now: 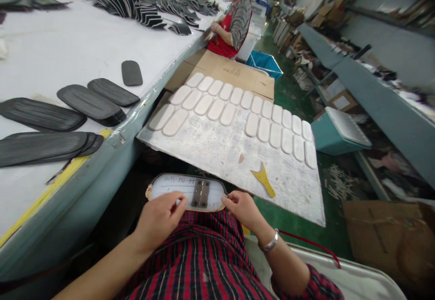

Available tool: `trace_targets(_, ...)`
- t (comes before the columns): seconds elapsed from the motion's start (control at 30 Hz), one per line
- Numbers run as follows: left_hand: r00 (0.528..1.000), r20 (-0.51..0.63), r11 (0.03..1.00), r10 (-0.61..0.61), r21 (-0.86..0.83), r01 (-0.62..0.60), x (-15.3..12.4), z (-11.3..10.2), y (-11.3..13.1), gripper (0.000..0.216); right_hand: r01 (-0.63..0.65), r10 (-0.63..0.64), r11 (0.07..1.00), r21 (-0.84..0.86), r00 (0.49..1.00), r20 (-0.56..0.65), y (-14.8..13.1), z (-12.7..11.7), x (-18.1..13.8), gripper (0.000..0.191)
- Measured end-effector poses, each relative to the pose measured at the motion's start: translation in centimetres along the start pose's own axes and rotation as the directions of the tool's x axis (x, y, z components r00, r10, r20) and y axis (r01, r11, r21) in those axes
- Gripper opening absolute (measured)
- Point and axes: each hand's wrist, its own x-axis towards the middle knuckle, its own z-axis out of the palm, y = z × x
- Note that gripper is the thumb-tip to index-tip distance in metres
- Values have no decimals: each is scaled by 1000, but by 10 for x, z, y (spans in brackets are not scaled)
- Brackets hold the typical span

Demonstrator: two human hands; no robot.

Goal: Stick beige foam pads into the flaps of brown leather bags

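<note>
Just above my lap is a long oval plate [176, 186] with a pale face, handwriting, a tan-brown rim and a dark metal hinge [201, 193] across it. My left hand [163, 213] is curled closed over the plate's near left edge. Something small and pale shows at its fingertips, too little to name. At the plate's right end, my right hand [244, 209] pinches the rim between thumb and fingers. Beyond the plate, a yellow forked scraper [263, 180] lies on a whitish board [217, 150], below rows of cream oval pieces [227, 114].
Stacked dark oval pieces [89, 103] lie on the white table [68, 48] to the left, its edge [136, 118] close to the board. A co-worker in a red apron [234, 23] stands beyond a cardboard sheet [234, 73]. A teal box [341, 130] and carton [384, 232] are at right.
</note>
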Motion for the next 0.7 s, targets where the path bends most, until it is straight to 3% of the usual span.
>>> trace_targets(0.07, 962, -159, 975, -221, -2, 223, 2, -13, -31, 31, 12, -16, 996, -84, 999, -45, -2, 4, -1, 29)
trace_targets(0.1, 936, -175, 952, -304, -26, 305, 3, -19, -44, 36, 4, -9, 995, -101, 999, -49, -3, 5, -1, 30)
trace_targets(0.17, 921, -92, 924, -379, -88, 372, 4, -28, -63, 43, -10, 6, 994, -111, 999, -37, -3, 7, 0, 31)
trace_targets(0.3, 933, 106, 924, -343, -140, 356, 1, -29, -76, 27, -2, -1, 987, -161, 1000, -15, 3, 8, 5, 30)
trace_targets(0.5, 892, 183, 861, -413, -241, 448, 1, -23, -78, 25, 11, -7, 977, -212, 1000, 19, 3, 5, 4, 35)
trace_targets(0.7, 928, 137, 934, -346, -39, 354, 12, -30, -73, 27, 4, -5, 956, -293, 1000, -3, -9, 3, -1, 34)
